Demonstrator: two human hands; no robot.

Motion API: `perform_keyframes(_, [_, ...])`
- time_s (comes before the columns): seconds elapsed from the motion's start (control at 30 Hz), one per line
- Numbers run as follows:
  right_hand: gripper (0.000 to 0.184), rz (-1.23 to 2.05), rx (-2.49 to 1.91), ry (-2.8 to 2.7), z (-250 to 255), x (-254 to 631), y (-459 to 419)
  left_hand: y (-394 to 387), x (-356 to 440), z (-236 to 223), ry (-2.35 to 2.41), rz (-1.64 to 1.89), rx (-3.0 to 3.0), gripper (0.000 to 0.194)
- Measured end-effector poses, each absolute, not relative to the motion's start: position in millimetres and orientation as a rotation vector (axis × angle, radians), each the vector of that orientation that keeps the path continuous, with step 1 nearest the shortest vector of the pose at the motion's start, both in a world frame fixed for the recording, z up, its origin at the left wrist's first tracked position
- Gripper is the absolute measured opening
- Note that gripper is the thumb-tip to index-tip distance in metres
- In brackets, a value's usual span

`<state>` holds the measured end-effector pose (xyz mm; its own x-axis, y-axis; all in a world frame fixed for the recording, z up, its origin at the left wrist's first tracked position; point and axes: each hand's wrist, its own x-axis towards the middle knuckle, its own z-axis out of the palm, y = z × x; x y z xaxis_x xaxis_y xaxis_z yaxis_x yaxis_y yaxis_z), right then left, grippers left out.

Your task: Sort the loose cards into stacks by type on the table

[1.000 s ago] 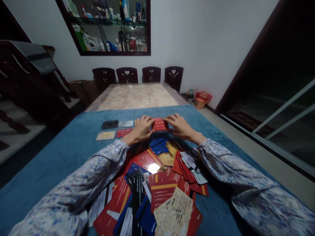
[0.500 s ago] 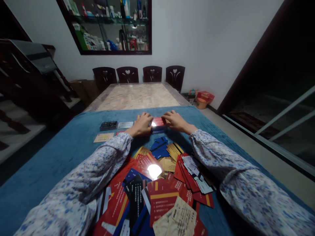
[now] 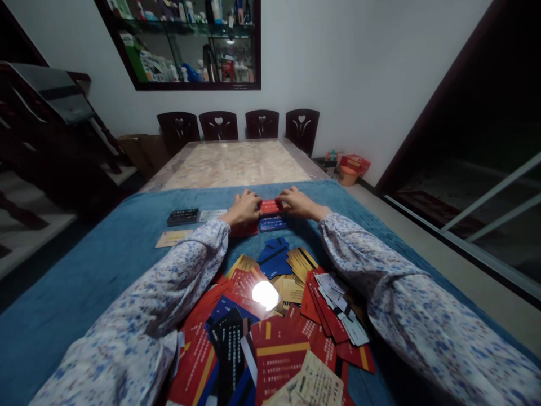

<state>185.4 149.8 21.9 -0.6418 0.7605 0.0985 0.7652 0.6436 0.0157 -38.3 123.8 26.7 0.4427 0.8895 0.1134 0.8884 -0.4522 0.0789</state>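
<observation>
Beyond the heap of loose cards, my left hand (image 3: 244, 208) and my right hand (image 3: 299, 203) face each other. Between them is a small stack of red cards (image 3: 270, 206), its two short ends pinched by curled fingers. A stack of blue cards (image 3: 273, 224) lies just in front of it. Part of another red stack (image 3: 245, 229) shows beneath my left wrist. Farther left are a black card stack (image 3: 183, 216), a whitish card (image 3: 212, 215) and a beige card (image 3: 173, 238). The fingertips are partly hidden.
A spread heap of red cards (image 3: 282, 361), blue cards (image 3: 274, 258), gold cards (image 3: 301, 264) and black cards (image 3: 230, 347) lies between my forearms. A blue cloth (image 3: 97, 254) covers the near part of the table (image 3: 240, 163). Several chairs (image 3: 302, 128) stand at the far end.
The red stack now shows its lettered face without the earlier glare, and the blue stack before it is more visible. Both hands stay at its ends; the view has shifted slightly.
</observation>
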Motion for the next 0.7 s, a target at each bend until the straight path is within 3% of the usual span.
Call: perform_keyframes(0.7, [0.031, -0.027, -1.340, -2.898, 11, 181, 176, 149, -36, 24, 1.573, -0.025, 2.605, 0.019])
